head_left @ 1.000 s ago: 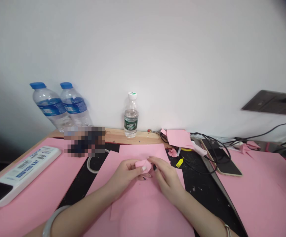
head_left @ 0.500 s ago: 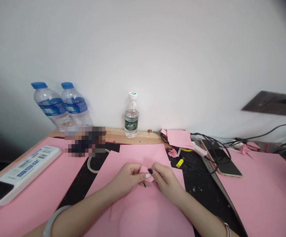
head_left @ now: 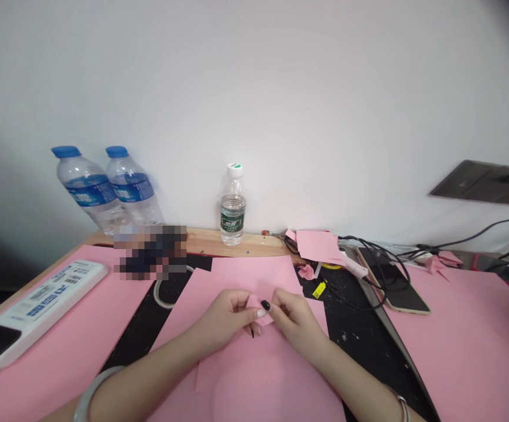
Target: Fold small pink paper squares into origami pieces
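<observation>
Between my two hands is a small folded piece of pink paper (head_left: 254, 302), held above larger pink sheets (head_left: 263, 375) spread on the table. My left hand (head_left: 232, 319) pinches its left side, with the white-nailed thumb pressed on the front. My right hand (head_left: 293, 316) grips the right side, its dark-nailed thumb close beside the left thumb. The fingers cover much of the folded paper, so its full shape is hidden.
Two blue-capped bottles (head_left: 89, 190) and a small white-capped bottle (head_left: 233, 211) stand by the wall. A white device (head_left: 38, 310) lies left. A phone (head_left: 392, 281), cables (head_left: 381, 293), pink scraps (head_left: 318, 246) and a yellow tag (head_left: 319, 289) are at right.
The hands stay in nearly the same place, both still gripping the paper. The thumbs and the fingers beneath have shifted slightly on it. The whole view has moved a little.
</observation>
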### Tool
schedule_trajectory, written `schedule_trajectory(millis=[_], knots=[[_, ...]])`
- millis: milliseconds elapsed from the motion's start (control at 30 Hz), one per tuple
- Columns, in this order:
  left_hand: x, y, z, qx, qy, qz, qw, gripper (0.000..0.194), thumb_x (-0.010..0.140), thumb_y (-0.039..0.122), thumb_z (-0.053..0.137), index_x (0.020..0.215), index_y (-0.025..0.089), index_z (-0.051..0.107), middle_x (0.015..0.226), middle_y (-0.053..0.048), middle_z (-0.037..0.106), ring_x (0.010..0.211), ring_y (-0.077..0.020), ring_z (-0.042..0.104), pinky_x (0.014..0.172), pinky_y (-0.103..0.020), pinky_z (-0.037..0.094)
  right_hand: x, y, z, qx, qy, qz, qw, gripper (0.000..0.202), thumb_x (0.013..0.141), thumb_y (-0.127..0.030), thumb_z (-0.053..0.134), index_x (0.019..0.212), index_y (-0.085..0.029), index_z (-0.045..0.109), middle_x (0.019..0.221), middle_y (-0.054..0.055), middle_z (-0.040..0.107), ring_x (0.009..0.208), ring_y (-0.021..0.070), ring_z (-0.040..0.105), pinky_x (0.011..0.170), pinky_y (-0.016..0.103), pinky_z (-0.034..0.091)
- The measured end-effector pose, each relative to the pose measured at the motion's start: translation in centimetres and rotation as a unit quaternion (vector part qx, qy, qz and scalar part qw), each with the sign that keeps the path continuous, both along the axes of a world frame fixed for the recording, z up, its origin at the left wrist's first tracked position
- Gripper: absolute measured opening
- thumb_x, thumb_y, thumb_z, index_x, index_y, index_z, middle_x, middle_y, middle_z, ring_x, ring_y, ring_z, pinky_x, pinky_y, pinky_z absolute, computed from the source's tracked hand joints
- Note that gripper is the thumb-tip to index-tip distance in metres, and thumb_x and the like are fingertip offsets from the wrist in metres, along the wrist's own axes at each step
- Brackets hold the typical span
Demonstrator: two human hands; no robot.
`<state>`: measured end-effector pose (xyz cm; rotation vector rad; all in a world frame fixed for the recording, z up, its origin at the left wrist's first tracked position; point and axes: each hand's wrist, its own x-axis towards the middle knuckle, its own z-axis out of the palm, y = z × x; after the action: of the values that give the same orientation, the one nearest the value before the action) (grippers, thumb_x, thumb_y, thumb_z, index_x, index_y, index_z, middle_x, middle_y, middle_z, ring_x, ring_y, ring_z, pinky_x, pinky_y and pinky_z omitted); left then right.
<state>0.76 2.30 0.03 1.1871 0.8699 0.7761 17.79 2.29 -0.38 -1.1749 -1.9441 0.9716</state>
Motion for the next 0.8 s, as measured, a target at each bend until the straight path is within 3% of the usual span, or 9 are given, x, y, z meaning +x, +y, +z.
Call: schedule_trajectory(millis=[133,200,333,533,667,800], knots=[[0.2,-0.3,0.1,0.022,0.036,0.01,0.999,0.014,0.074,0.025,0.063,0.067,0.013,0.061,0.058,-0.001,0.062,0.058,-0.0158,0.06,0.059,-0.028,0.048,0.1,0.2,-0.1,0.016,0.001,0.02,1.0,0.03,0.09,-0.023,0.041,0.061,-0.02,0.032,0.057,-0.006,0.034,0.053,0.01,0.032,0.049,0.022,0.026],[0.3,-0.5,0.0,0.037,0.039,0.047,0.997,0.014,0.075,0.025,0.063,0.083,0.013,0.063,0.065,-0.001,0.063,0.061,-0.016,0.061,0.06,-0.028,0.048,0.1,0.2,-0.2,0.034,0.0,-0.006,0.999,0.032,0.089,-0.022,0.041,0.059,-0.021,0.03,0.055,-0.006,0.032,0.051,0.0098,0.031,0.048,0.022,0.024],[0.1,-0.6,-0.3,0.073,0.063,0.106,0.99,0.034,0.079,0.027,0.06,0.111,0.017,0.057,0.083,-0.004,0.065,0.067,-0.0163,0.062,0.061,-0.028,0.049,0.1,0.2,-0.7,0.017,0.009,-0.063,0.998,0.03,0.087,-0.025,0.045,0.059,-0.021,0.037,0.049,-0.007,0.033,0.045,0.0096,0.032,0.044,0.022,0.024],[-0.4,-0.5,0.0,0.167,0.13,0.1,0.972,0.026,0.085,0.024,0.049,0.105,0.018,0.066,0.084,-0.003,0.066,0.079,-0.0177,0.061,0.074,-0.029,0.05,-0.2,0.1,-1.0,-0.063,0.083,-0.042,0.994,0.01,0.087,-0.023,0.044,0.086,-0.019,0.052,0.053,-0.003,0.054,0.044,0.0138,0.053,0.046,0.023,0.042],[-0.4,-0.4,0.3,0.174,0.154,0.105,0.967,0.038,0.085,0.022,0.048,0.12,0.014,0.059,0.104,-0.009,0.068,0.094,-0.0206,0.062,0.085,-0.032,0.049,-0.4,0.0,-1.0,-0.094,0.117,-0.044,0.988,0.009,0.086,-0.024,0.046,0.087,-0.019,0.053,0.054,-0.002,0.059,0.047,0.0162,0.06,0.049,0.026,0.048],[-0.4,-0.4,0.3,0.185,0.163,0.111,0.963,0.039,0.084,0.02,0.047,0.12,0.011,0.059,0.103,-0.01,0.069,0.095,-0.0214,0.063,0.085,-0.032,0.05,-0.4,0.0,-0.9,-0.098,0.128,-0.039,0.986,0.008,0.086,-0.024,0.047,0.087,-0.02,0.054,0.056,0.0,0.062,0.049,0.017,0.062,0.051,0.027,0.049]])
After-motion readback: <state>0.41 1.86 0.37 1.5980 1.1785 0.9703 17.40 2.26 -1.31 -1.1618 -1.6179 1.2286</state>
